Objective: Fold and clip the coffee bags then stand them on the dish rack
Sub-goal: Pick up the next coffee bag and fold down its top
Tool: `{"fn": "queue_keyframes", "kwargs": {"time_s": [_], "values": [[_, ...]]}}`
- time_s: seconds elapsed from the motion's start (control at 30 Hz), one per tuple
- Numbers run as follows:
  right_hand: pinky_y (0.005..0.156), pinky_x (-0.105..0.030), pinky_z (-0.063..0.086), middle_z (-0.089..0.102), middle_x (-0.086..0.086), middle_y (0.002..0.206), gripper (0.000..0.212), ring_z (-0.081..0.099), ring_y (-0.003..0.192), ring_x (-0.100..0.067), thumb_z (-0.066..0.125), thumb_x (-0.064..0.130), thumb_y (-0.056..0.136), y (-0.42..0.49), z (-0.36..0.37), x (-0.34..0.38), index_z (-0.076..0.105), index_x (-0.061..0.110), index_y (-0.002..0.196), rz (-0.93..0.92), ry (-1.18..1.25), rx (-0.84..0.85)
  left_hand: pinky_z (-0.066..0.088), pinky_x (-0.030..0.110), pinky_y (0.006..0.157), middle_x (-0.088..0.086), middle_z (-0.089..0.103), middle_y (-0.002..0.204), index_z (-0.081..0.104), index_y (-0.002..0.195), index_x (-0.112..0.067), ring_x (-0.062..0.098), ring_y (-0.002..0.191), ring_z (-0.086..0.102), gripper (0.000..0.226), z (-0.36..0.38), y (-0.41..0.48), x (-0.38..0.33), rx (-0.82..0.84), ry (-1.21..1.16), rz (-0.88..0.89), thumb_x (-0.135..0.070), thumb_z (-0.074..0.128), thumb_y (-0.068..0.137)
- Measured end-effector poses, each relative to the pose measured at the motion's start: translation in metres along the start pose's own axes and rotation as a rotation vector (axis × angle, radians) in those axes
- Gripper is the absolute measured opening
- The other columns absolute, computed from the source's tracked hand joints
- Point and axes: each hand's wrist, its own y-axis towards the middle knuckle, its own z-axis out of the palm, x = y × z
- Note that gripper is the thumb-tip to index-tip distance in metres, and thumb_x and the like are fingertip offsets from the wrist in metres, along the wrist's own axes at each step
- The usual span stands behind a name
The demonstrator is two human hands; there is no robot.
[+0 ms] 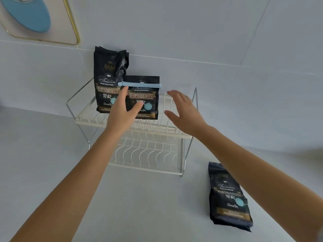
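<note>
A white wire dish rack (173,135) with two tiers stands against the wall. On its top tier a folded black coffee bag (148,100) stands upright, closed by a light blue clip (139,84). Behind and left of it stands a taller black coffee bag (106,74) with its top unfolded and no clip. My left hand (122,112) is open, its fingers touching the left front of the clipped bag. My right hand (185,112) is open, a short way right of that bag and not touching it. A third black coffee bag (229,198) lies flat on the counter at the lower right.
The rack's lower tier (145,154) holds nothing. A white counter (52,154) spreads around the rack. On the wall at the upper left hangs a gold-rimmed panel (70,20) with a blue shape on it.
</note>
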Motion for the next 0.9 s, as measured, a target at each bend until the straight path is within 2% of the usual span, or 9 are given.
{"fn": "queue_keyframes", "kwargs": {"time_s": [0.17, 0.27, 0.4, 0.57, 0.77, 0.9], "values": [[0.112, -0.046, 0.03, 0.03, -0.003, 0.152, 0.052, 0.026, 0.14, -0.024, 0.05, 0.032, 0.094, -0.069, -0.031, -0.046, 0.032, 0.019, 0.141, -0.007, -0.025, -0.033, 0.032, 0.029, 0.103, 0.002, 0.043, 0.143, 0.034, 0.139, -0.018, 0.015, 0.131, 0.039, 0.059, 0.037, -0.053, -0.049, 0.021, 0.07, 0.117, -0.034, 0.057, 0.088], [0.112, -0.045, 0.031, 0.032, -0.003, 0.151, 0.05, 0.026, 0.14, -0.023, 0.05, 0.031, 0.094, -0.112, -0.044, -0.088, 0.034, 0.018, 0.14, 0.034, -0.027, -0.016, 0.033, 0.029, 0.104, 0.002, 0.047, 0.14, 0.041, 0.135, -0.018, 0.015, 0.128, 0.042, 0.052, 0.08, -0.091, -0.078, 0.031, 0.089, 0.199, -0.032, 0.058, 0.087], [0.109, -0.043, 0.033, 0.037, -0.001, 0.148, 0.045, 0.029, 0.138, -0.021, 0.049, 0.028, 0.094, -0.174, -0.05, -0.145, 0.037, 0.02, 0.137, 0.128, 0.031, 0.033, 0.042, 0.033, 0.103, 0.0, 0.057, 0.131, 0.052, 0.126, -0.016, 0.014, 0.121, 0.051, 0.041, 0.15, -0.139, -0.1, 0.084, 0.092, 0.257, -0.029, 0.057, 0.088], [0.106, -0.039, 0.034, 0.039, 0.001, 0.147, 0.042, 0.028, 0.137, -0.019, 0.048, 0.028, 0.094, -0.236, -0.042, -0.209, 0.037, 0.021, 0.135, 0.292, 0.083, 0.154, 0.036, 0.027, 0.1, -0.003, 0.055, 0.133, 0.052, 0.127, -0.019, 0.014, 0.123, 0.05, 0.039, 0.226, -0.189, -0.095, 0.21, 0.105, 0.063, -0.03, 0.055, 0.09], [0.106, -0.041, 0.034, 0.04, 0.0, 0.147, 0.044, 0.031, 0.137, -0.021, 0.046, 0.032, 0.096, -0.273, -0.02, -0.245, 0.036, 0.021, 0.137, 0.439, 0.133, 0.343, 0.04, 0.037, 0.1, 0.005, 0.047, 0.14, 0.04, 0.135, -0.015, 0.022, 0.128, 0.044, 0.05, 0.277, -0.217, -0.065, 0.544, 0.143, -0.327, -0.036, 0.052, 0.091], [0.11, -0.04, 0.03, 0.039, -0.001, 0.148, 0.044, 0.032, 0.137, -0.02, 0.039, 0.029, 0.098, -0.283, -0.001, -0.251, 0.033, 0.022, 0.141, 0.495, 0.178, 0.488, 0.043, 0.035, 0.097, 0.006, 0.046, 0.141, 0.038, 0.136, -0.015, 0.022, 0.127, 0.045, 0.051, 0.296, -0.217, -0.047, 0.665, 0.128, -0.389, -0.035, 0.052, 0.091]]}}
